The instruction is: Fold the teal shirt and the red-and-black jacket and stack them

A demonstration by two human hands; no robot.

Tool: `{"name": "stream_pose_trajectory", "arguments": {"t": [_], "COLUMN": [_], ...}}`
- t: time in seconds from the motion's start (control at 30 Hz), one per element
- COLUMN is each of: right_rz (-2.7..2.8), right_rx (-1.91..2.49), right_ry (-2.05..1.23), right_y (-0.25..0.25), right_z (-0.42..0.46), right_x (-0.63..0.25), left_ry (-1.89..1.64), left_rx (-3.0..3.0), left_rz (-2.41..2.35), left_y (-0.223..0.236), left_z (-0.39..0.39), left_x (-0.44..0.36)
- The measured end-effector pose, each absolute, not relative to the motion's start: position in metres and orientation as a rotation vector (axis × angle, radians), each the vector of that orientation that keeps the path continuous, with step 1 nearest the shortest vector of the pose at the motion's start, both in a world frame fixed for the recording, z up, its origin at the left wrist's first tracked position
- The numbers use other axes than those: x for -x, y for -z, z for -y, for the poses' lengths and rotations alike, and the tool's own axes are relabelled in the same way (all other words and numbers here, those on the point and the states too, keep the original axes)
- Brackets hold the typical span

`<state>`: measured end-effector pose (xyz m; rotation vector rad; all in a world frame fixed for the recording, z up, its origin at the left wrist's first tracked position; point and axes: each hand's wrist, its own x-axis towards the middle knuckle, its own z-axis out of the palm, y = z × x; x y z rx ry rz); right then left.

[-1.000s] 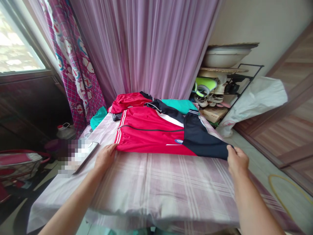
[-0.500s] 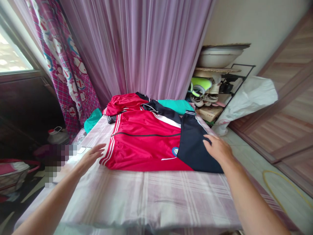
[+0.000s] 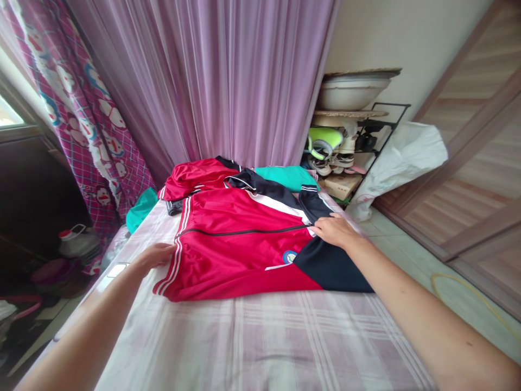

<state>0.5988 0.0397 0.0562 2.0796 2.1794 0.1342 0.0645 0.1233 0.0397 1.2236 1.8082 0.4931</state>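
A red and navy track jacket with white side stripes lies flat on a table covered by a pale plaid cloth. My left hand rests at the jacket's left edge by the white stripes, fingers curled onto the fabric. My right hand lies flat on the jacket's right part, where the black zip line meets the navy sleeve, fingers stretched out. Behind the jacket lie another red garment and a teal one.
A flat phone-like slab lies on the cloth left of my left hand. Purple curtains hang behind the table. A rack with shoes and a basin and a white sack stand at right. A plastic jug sits on the floor at left.
My right hand let go of the navy corner and slid up and left across the jacket to the zip line. My left hand moved along the left edge. The view shifted right.
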Motion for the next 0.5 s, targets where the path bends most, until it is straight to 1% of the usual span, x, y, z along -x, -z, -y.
{"name": "stream_pose_trajectory", "arguments": {"t": [0.13,0.23,0.4,0.5], "right_rz": [-1.737,-1.49,-1.534,-1.456], "right_rx": [-2.452,-2.651,-2.734,-2.815], "right_ry": [0.073,0.105,-0.041,-0.033], "right_y": [-0.056,-0.054,-0.048,-0.046], "right_z": [-0.024,-0.025,-0.041,-0.042], "right_x": [-0.628,-0.631,-0.632,-0.647], "left_ry": [-0.48,-0.448,-0.402,-0.427], "left_rx": [-1.21,-1.218,-1.289,-1.377], "left_rz": [-1.798,-1.826,-1.84,-1.854], "left_y": [-0.043,-0.044,-0.037,-0.035], "left_z": [-0.129,-0.133,-0.136,-0.137], "left_x": [-0.067,-0.069,-0.073,-0.075]}}
